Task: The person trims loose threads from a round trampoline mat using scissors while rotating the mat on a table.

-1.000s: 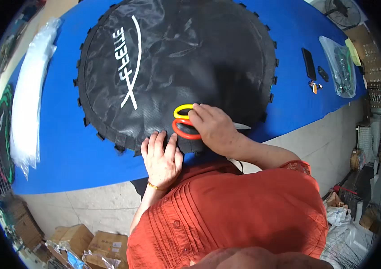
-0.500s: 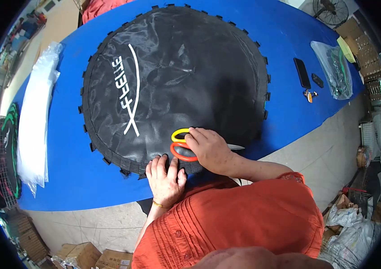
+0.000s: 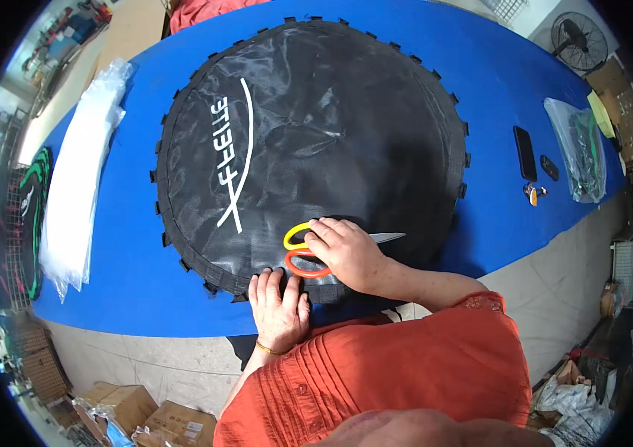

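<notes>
A round black mesh trampoline mat (image 3: 376, 149) with white lettering and small black loops around its rim lies spread on a blue-covered table (image 3: 145, 298). My right hand (image 3: 350, 257) is closed over a pair of scissors (image 3: 307, 273) near the mat's front edge. Their yellow and red handles stick out to the left, and a metal blade points right from behind the hand. Just left of it, my left hand (image 3: 280, 309) rests on the mat's banded edge with its fingers stretched out.
Clear plastic bags (image 3: 81, 179) lie stacked on the left. To the right are a black phone (image 3: 525, 153), a small dark object (image 3: 549, 167), keys (image 3: 531, 194) and a bagged item (image 3: 581, 149). A fan (image 3: 578, 41) stands beyond the table; cardboard boxes (image 3: 175, 425) sit on the floor.
The view has shifted, so the mat and table items appear lower and farther right. More of the scissors' blade shows beside my right hand. Both hands stay at the mat's front edge.
</notes>
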`<state>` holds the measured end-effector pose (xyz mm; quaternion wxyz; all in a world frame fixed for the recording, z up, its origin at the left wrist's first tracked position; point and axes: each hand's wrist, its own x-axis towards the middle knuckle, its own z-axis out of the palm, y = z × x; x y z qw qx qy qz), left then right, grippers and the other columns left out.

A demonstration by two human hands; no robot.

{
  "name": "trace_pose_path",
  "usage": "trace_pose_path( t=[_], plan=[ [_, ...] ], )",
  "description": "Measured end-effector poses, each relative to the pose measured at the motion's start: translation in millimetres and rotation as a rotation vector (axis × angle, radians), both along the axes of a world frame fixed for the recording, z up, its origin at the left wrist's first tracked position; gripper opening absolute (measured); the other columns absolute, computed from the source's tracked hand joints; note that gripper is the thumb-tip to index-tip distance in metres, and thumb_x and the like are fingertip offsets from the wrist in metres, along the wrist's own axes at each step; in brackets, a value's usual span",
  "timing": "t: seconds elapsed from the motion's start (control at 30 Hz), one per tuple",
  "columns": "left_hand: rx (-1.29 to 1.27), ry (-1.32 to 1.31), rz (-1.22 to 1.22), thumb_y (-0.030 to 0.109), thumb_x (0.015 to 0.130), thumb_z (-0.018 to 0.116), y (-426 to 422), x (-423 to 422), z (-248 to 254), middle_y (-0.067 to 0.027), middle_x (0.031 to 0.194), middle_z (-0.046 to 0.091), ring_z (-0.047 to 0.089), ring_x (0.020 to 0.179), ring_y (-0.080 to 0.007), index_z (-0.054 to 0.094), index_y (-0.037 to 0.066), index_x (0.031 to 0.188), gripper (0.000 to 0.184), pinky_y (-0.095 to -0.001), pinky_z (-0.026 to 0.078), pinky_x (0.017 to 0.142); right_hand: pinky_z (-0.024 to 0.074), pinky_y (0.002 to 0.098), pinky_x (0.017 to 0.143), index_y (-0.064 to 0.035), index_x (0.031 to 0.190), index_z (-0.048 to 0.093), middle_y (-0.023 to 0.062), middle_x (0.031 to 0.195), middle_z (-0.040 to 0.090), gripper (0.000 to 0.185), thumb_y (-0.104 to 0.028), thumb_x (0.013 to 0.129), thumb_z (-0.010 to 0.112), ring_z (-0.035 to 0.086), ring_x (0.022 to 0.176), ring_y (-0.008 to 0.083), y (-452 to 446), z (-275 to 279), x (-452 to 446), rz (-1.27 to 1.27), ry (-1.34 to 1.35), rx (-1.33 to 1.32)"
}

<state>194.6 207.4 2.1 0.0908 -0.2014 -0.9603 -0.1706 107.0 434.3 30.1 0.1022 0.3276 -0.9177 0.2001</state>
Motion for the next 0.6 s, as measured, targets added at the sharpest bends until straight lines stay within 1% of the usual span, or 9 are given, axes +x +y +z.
trace_pose_path(
  t=[0.17, 0.2, 0.3, 0.37, 0.4, 0.43, 0.47, 0.53, 0.6],
  plan=[
    [-0.034, -0.04, 0.016, 0.023, 0.088, 0.074, 11.0, 2.2, -6.1, -0.0242, 0.148, 0.056, 0.049, 0.145, -0.0453, 0.065, 0.003, 0.137, 0.054, -0.0668, 0.032, 0.123, 0.054, 0.0484, 0.11, -0.0035, 0.127, 0.07, 0.0201, 0.137, 0.07, 0.033, -0.015, 0.097, 0.063, 0.068, 0.128, 0.0369, 6.7, 0.6, -4.9, 0.014, -0.086, -0.039],
    [-0.025, -0.041, 0.007, 0.026, 0.089, 0.075, 11.4, 2.1, -9.4, -0.0242, 0.15, 0.056, 0.048, 0.146, -0.0451, 0.065, 0.003, 0.14, 0.057, -0.0674, 0.032, 0.123, 0.054, 0.0486, 0.11, -0.0035, 0.127, 0.07, 0.0201, 0.137, 0.07, 0.033, -0.015, 0.097, 0.063, 0.068, 0.128, 0.037, 9.5, 2.0, -6.9, 0.015, -0.115, -0.055],
    [-0.002, -0.065, -0.085, 0.035, 0.09, 0.078, 13.5, -3.4, -7.1, -0.0239, 0.156, 0.053, 0.046, 0.15, -0.0442, 0.062, 0.005, 0.146, 0.066, -0.0687, 0.029, 0.124, 0.054, 0.0466, 0.107, -0.0023, 0.126, 0.067, 0.0193, 0.136, 0.069, 0.032, -0.017, 0.097, 0.063, 0.066, 0.131, 0.0353, 17.9, 1.5, -10.7, -0.059, -0.027, 0.028],
    [0.004, -0.12, -0.22, 0.042, 0.09, 0.08, 17.4, -6.8, 10.8, -0.0233, 0.161, 0.051, 0.044, 0.153, -0.0434, 0.06, 0.005, 0.151, 0.073, -0.0691, 0.028, 0.125, 0.0546, 0.0461, 0.105, -0.0025, 0.124, 0.068, 0.0205, 0.135, 0.069, 0.031, -0.016, 0.097, 0.063, 0.067, 0.129, 0.0354, 26.0, 2.8, -13.1, -0.119, -0.003, 0.008],
    [-0.023, -0.144, -0.272, 0.052, 0.088, 0.082, 16.9, -9.2, 9.0, -0.0224, 0.166, 0.047, 0.04, 0.156, -0.0429, 0.057, 0.01, 0.156, 0.084, -0.0684, 0.027, 0.126, 0.0548, 0.0461, 0.105, -0.0026, 0.123, 0.068, 0.0208, 0.135, 0.069, 0.03, -0.016, 0.096, 0.063, 0.068, 0.127, 0.0353, 32.1, 6.5, -13.8, -0.143, 0.009, 0.009],
    [-0.018, -0.159, -0.28, 0.052, 0.088, 0.082, 15.9, -9.9, 9.7, -0.0221, 0.166, 0.047, 0.04, 0.157, -0.0427, 0.057, 0.011, 0.157, 0.084, -0.0682, 0.027, 0.126, 0.055, 0.0461, 0.104, -0.0026, 0.122, 0.068, 0.0211, 0.134, 0.069, 0.03, -0.016, 0.096, 0.063, 0.068, 0.125, 0.0353, 38.2, 10.7, -13.8, -0.166, 0.022, 0.011],
    [-0.012, -0.172, -0.288, 0.052, 0.087, 0.083, 14.8, -10.5, 11.6, -0.0219, 0.166, 0.047, 0.039, 0.157, -0.0425, 0.057, 0.012, 0.157, 0.084, -0.0681, 0.027, 0.126, 0.0564, 0.0464, 0.099, -0.0032, 0.121, 0.069, 0.0215, 0.133, 0.068, 0.03, -0.015, 0.095, 0.063, 0.069, 0.119, 0.0351, 44.5, 14.5, -12.9, -0.202, 0.023, 0.018],
    [-0.041, -0.164, -0.316, 0.051, 0.086, 0.084, 10.6, -15.2, 10.6, -0.0205, 0.168, 0.046, 0.039, 0.157, -0.0422, 0.055, 0.017, 0.159, 0.086, -0.0672, 0.026, 0.127, 0.0584, 0.045, 0.093, -0.0048, 0.119, 0.068, 0.0193, 0.129, 0.069, 0.028, -0.013, 0.093, 0.063, 0.07, 0.113, 0.0335, 59.4, 15.7, -10.4, -0.272, 0.068, 0.045],
    [-0.077, -0.173, -0.277, 0.044, 0.092, 0.079, 10.5, -8.4, 8.4, -0.0172, 0.169, 0.046, 0.038, 0.158, -0.041, 0.055, 0.014, 0.159, 0.077, -0.0663, 0.025, 0.128, 0.0593, 0.044, 0.088, -0.0057, 0.115, 0.068, 0.0169, 0.125, 0.069, 0.024, -0.011, 0.092, 0.064, 0.072, 0.108, 0.0317, 80.5, 18.2, -1.4, -0.354, 0.08, 0.093]
  ],
)
